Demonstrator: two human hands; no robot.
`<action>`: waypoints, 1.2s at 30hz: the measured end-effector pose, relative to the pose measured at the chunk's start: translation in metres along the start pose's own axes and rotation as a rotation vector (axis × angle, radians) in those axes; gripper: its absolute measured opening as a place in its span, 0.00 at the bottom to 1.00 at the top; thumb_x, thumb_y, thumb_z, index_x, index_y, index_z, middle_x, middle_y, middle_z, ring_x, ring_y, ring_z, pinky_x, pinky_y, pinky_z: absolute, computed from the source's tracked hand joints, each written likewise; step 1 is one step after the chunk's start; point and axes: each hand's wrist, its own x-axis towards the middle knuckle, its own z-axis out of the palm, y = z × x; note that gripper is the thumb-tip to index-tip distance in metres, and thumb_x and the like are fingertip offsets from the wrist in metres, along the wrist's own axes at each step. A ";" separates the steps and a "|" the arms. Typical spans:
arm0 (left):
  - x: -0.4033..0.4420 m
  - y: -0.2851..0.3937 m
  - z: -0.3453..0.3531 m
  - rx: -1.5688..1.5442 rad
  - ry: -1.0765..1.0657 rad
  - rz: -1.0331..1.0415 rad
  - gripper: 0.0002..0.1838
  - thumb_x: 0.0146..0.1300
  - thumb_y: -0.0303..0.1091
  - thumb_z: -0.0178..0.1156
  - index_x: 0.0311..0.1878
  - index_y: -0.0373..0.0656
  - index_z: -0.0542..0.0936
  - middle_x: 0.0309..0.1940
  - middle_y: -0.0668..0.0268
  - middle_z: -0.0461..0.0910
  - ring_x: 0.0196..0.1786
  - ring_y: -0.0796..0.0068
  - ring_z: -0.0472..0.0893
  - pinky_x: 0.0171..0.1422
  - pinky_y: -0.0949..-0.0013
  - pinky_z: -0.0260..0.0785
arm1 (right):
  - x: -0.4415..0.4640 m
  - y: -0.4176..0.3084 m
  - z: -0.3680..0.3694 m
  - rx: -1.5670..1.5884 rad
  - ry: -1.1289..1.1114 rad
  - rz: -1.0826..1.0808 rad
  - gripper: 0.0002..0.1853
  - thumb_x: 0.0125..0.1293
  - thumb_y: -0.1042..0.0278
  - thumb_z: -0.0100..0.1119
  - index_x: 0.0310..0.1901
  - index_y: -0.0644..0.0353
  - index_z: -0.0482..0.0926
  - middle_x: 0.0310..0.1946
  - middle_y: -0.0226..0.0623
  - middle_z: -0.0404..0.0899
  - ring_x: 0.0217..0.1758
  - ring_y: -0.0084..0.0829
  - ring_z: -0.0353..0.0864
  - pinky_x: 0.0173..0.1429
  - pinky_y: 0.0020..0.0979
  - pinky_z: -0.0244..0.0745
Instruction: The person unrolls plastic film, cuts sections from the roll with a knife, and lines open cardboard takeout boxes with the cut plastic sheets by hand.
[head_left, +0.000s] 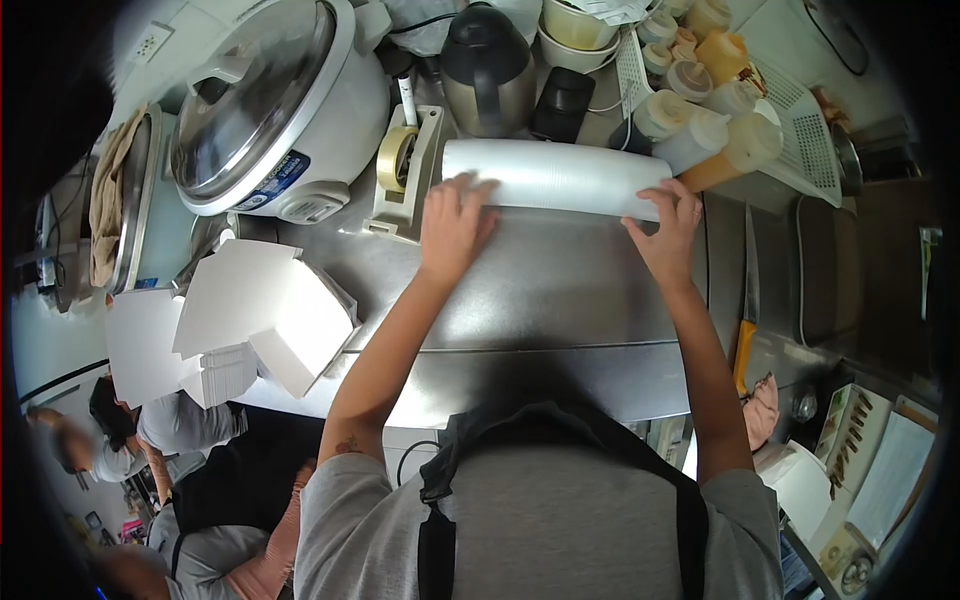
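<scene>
A thick roll of clear plastic film (560, 174) lies crosswise at the back of the steel counter (560, 290). My left hand (456, 225) rests at the roll's left end, its fingers apart on the near side. At the right end, my right hand (668, 228) touches the roll with thumb and fingers spread. Neither hand is closed round it. Just left of the roll stands a tape dispenser (395, 170) with yellowish tape. Folded white cartons (240, 300) are stacked on the counter to the left of my left arm.
A large rice cooker (260, 110) stands at the back left. Behind the roll are a thermal jug (487, 85) and a black box (564, 103). Sauce bottles (690, 135) fill a white basket (815, 150). A yellow-handled knife (744, 355) lies right. Other people (210, 500) are at lower left.
</scene>
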 end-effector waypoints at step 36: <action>-0.041 0.037 0.023 -0.532 0.334 -0.674 0.34 0.52 0.20 0.70 0.63 0.42 0.68 0.58 0.57 0.63 0.60 0.64 0.71 0.53 0.64 0.75 | -0.051 0.019 0.040 0.870 0.242 0.900 0.27 0.58 0.79 0.63 0.60 0.61 0.67 0.44 0.33 0.72 0.46 0.23 0.71 0.54 0.26 0.70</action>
